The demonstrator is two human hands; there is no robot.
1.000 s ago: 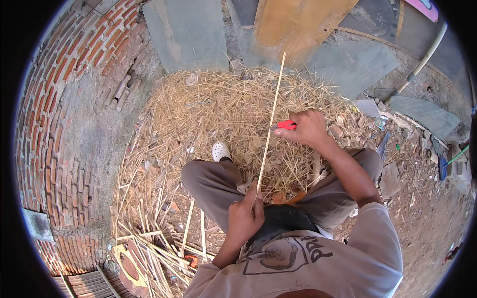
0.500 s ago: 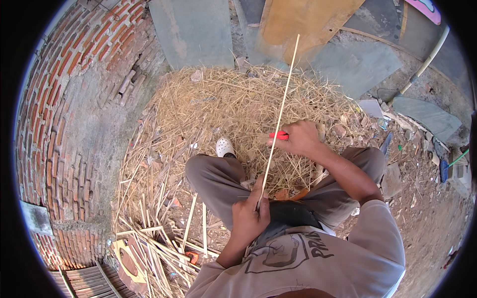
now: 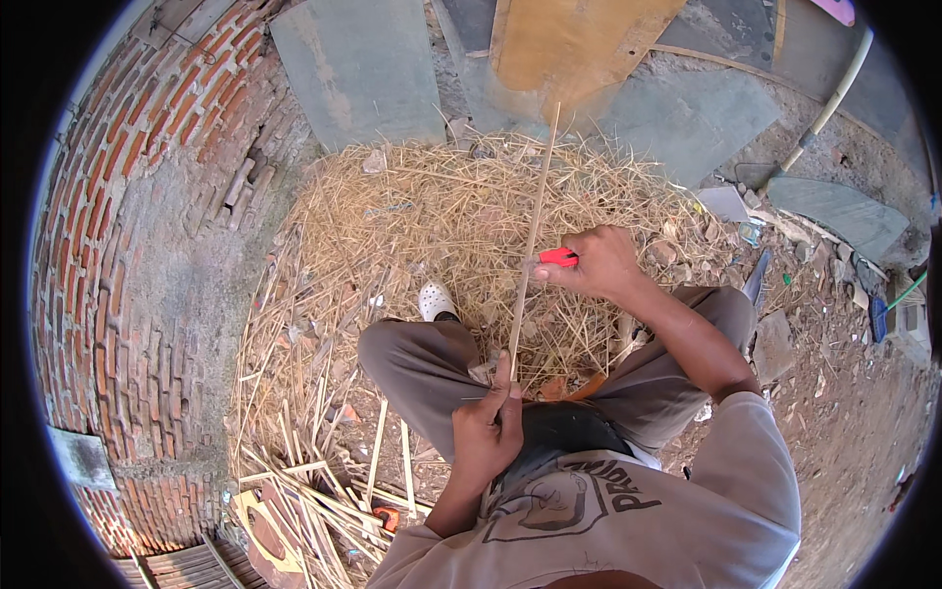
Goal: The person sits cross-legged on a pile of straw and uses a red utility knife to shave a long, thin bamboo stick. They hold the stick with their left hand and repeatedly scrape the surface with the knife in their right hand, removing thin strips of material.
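Note:
A long thin bamboo strip slants up and away from my lap, its far end above the heap of shavings. Its near end is in my closed left hand, with the index finger and thumb along it. My right hand is closed around a red-and-black cutter knife. The knife's front end meets the strip around its middle; the blade itself is too small to make out.
Pale shavings heap up beyond my crossed legs. At lower left lies a pile of cut strips with an orange object among them. A brick wall rises at left; flat grey sheets lean at the back.
The strip has turned, showing a darker, browner face. Its far end sits slightly lower and further left. My right hand with the knife has shifted only a little; my left hand keeps its hold.

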